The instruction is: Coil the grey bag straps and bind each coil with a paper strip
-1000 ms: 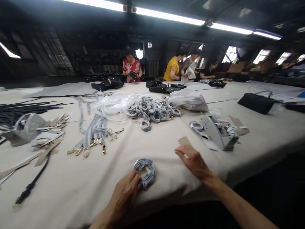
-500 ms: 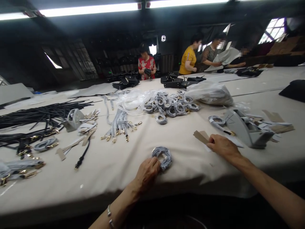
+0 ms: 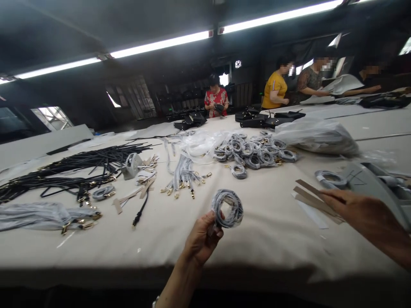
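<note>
My left hand (image 3: 202,237) is closed, thumb and fingers pinching the lower left side of a coiled strap (image 3: 236,218) in clear, greyish plastic wrap. The coil is held up over the front of the table. On the right, my right hand (image 3: 362,211) is closed on the end of a brown paper strip (image 3: 308,188). Beneath that strip lie more brown strips (image 3: 316,203) and a white strip (image 3: 311,214). Just behind the right hand are another wrapped coil (image 3: 330,179) and a grey tape dispenser (image 3: 362,177), partly hidden by the hand.
Beyond lies a heap of wrapped coils (image 3: 253,149), beside a plastic bag (image 3: 317,137). Wrapped straps with gold clasps (image 3: 184,171), black straps (image 3: 86,164) and a second dispenser (image 3: 131,166) are to the left. Several people stand across the table, one in yellow (image 3: 275,90).
My left hand has raised the coil off the table and turned it toward me. The right hand has lifted one end of a brown strip. The camera view has tilted and swung left.
</note>
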A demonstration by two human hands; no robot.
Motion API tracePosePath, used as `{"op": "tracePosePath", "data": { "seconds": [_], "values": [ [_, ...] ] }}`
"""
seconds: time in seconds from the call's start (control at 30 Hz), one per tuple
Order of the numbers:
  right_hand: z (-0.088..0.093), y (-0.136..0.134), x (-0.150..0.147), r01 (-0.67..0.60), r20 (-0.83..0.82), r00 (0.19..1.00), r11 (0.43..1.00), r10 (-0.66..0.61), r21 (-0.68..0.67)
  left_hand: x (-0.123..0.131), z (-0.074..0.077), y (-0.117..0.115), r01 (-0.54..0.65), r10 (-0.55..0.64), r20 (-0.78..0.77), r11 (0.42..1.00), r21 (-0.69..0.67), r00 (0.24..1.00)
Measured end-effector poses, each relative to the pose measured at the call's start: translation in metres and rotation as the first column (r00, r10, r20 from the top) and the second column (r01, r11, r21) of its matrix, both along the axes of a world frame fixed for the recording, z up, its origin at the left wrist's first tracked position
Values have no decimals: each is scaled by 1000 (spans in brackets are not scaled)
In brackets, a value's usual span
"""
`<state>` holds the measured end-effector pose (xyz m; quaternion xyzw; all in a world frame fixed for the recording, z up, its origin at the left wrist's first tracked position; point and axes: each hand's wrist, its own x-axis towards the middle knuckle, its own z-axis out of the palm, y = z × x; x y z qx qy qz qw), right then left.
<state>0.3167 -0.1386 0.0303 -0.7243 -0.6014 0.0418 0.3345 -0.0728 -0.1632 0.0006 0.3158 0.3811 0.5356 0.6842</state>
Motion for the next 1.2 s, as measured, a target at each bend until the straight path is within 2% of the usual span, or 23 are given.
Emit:
{"op": "tracePosePath", "data": {
  "seconds": [0.07, 0.1, 0.13, 0.2, 0.23, 0.27, 0.33, 0.4, 0.47, 0.5, 0.6, 0.67, 0.7, 0.77, 0.8, 0.87, 0.93, 1.0, 1.07, 1.13, 1.2],
  "values": [
    [3, -12, -31, -131, -140, 982, 991, 125, -38, 4, -4, -3, 4, 9, 162, 997, -80, 987],
    [4, -19, -50, -242, -210, 953, 966, 219, -87, 6, -6, -5, 8, 4, 170, 997, -72, 985],
    [5, -26, -69, -364, -281, 907, 919, 313, -153, 9, -7, -6, 9, -2, 152, 999, -45, 988],
    [6, -36, -105, -508, -429, 826, 813, 366, -284, 14, -10, -8, 3, -4, 65, 1000, 21, 998],
    [6, -40, -120, -530, -474, 806, 788, 354, -314, 17, -10, -10, 2, -2, -3, 999, 46, 1000],
    [6, -42, -133, -528, -505, 797, 787, 331, -318, 18, -10, -12, 1, 4, -83, 998, 66, 997],
    [7, -42, -152, -504, -548, 781, 820, 299, -272, 21, -7, -18, 8, 19, -250, 994, 107, 968],
    [5, -40, -165, -513, -625, 729, 828, 281, -225, 24, -3, -25, 54, 17, -383, 983, 174, 924],
    [2, -40, -175, -579, -740, 614, 794, 276, -184, 27, 3, -32, 110, 48, -481, 949, 295, 876],
    [0, -40, -179, -618, -804, 529, 772, 272, -146, 28, 5, -35, 132, 85, -528, 923, 360, 845],
    [-10, -45, -185, -725, -953, 207, 689, 222, 3, 30, 7, -38, 176, 256, -635, 826, 536, 729],
    [-20, -48, -185, -747, -985, 59, 661, 164, 66, 29, 2, -38, 230, 342, -673, 758, 610, 656],
    [-26, -50, -186, -737, -988, 35, 672, 148, 74, 29, -3, -37, 257, 380, -684, 726, 637, 623],
    [-37, -52, -187, -672, -988, 63, 738, 143, 64, 29, -12, -35, 290, 443, -695, 682, 671, 566],
    [-41, -53, -188, -631, -986, 87, 774, 144, 57, 30, -16, -34, 291, 460, -700, 679, 674, 546],
    [-48, -55, -192, -577, -985, 104, 815, 141, 56, 32, -21, -34, 265, 436, -728, 730, 630, 529],
    [-52, -56, -194, -576, -988, 69, 814, 137, 72, 34, -21, -33, 205, 348, -765, 828, 522, 542],
    [-53, -56, -194, -606, -990, 45, 792, 130, 77, 34, -18, -33, 166, 219, -765, 906, 390, 606],
    [-53, -54, -190, -625, -991, 81, 780, 109, 34, 34, -16, -31, 174, 141, -726, 924, 340, 673],
    [-54, -51, -184, -635, -989, 136, 771, 51, -48, 33, -17, -30, 189, 144, -700, 907, 375, 700],
    [-55, -50, -177, -670, -994, 112, 736, -22, -91, 32, -19, -28, 183, 179, -693, 891, 415, 699]
  ]
}}
